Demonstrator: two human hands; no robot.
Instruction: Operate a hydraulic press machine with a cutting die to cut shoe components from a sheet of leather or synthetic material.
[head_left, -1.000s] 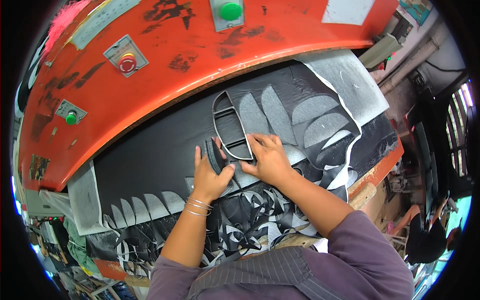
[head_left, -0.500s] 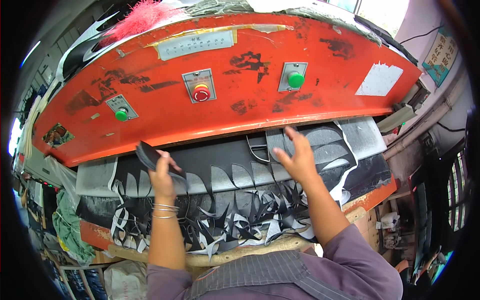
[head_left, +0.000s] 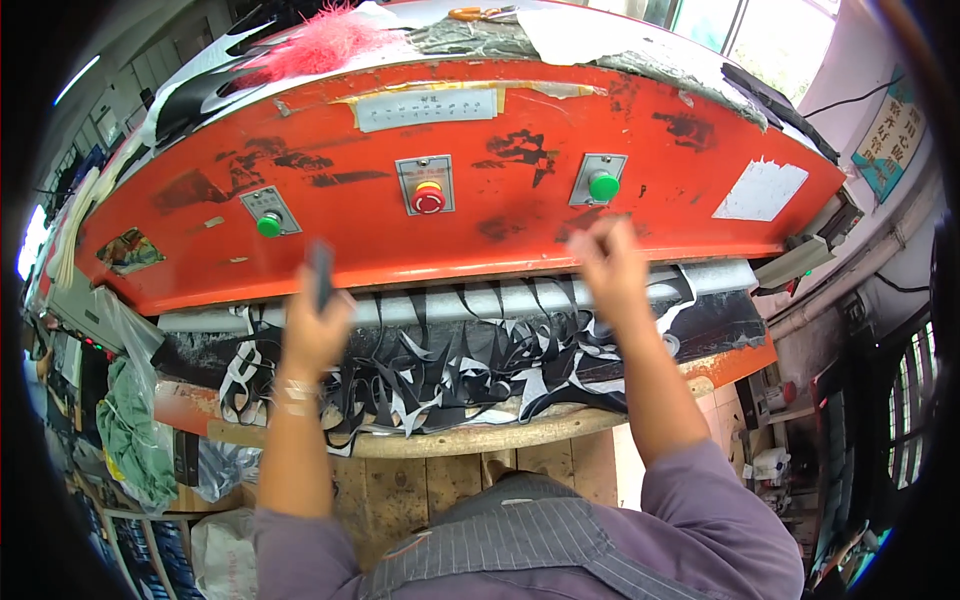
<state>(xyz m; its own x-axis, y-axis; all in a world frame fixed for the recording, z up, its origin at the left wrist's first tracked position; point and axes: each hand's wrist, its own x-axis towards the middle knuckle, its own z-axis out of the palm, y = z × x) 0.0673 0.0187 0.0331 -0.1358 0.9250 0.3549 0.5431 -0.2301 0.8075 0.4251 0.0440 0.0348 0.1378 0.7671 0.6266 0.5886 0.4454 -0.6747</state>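
My left hand (head_left: pixel 318 330) is closed around a small stack of thin black cut pieces (head_left: pixel 321 272), held in front of the lower edge of a red press beam (head_left: pixel 520 225). My right hand (head_left: pixel 612 270) is raised before the beam, just below the right green push button (head_left: pixel 603 186); its fingers are smeared by motion, and I see nothing clearly held. Between my forearms, black sheet scraps with white backs (head_left: pixel 450 370) hang in strips over the front of the pale press bed (head_left: pixel 720 275).
A red stop button (head_left: pixel 428 198) and a left green button (head_left: pixel 269 224) sit on the beam. On top lie pink shredded material (head_left: pixel 325 45) and orange-handled scissors (head_left: pixel 482 14). A wooden rail (head_left: pixel 480 438) runs along the front. Green cloth (head_left: pixel 135 430) hangs at left.
My right hand has moved from above the black sheet up toward the right green button. My left hand still holds the pieces. The curved cutting die is out of sight, and the view has shifted.
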